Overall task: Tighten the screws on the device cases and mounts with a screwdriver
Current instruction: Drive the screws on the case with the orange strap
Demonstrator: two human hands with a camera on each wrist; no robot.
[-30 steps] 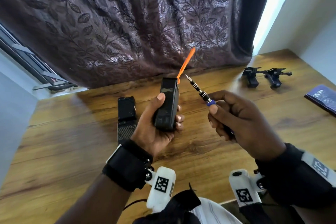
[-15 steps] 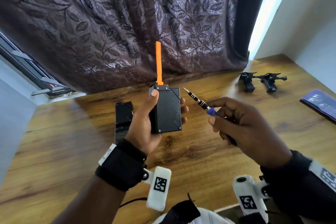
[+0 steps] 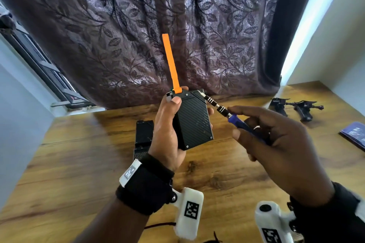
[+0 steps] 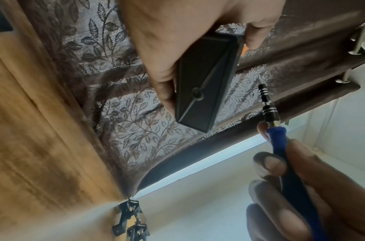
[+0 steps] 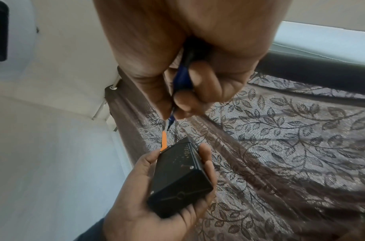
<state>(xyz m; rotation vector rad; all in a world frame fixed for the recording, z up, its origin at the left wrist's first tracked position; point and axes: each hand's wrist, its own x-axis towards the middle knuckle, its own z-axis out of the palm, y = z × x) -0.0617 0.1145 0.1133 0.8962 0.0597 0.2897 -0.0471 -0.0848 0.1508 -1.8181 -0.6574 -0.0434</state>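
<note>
Head view, centre of the frame: the left hand [image 3: 167, 132] holds a black device case [image 3: 194, 122] upright above the wooden table [image 3: 79, 163], thumb on its upper left corner and fingers wrapped behind its right edge. The case is closed; small screws show at the corners of its textured face, and its contents cannot be seen. An orange strap [image 3: 170, 63] rises from its top left corner against the leaf-patterned curtain [image 3: 217, 25].

Right of centre, the right hand [image 3: 276, 140] pinches the blue handle of a screwdriver [image 3: 233, 118]; the shaft slants up and left, its tip at the case's upper right corner. Whether the tip sits in a screw cannot be told.

On the table behind the left hand lies a second black case [image 3: 144, 134]. At the right edge sit two black mounts [image 3: 296, 106] and a dark booklet [image 3: 353, 134].
</note>
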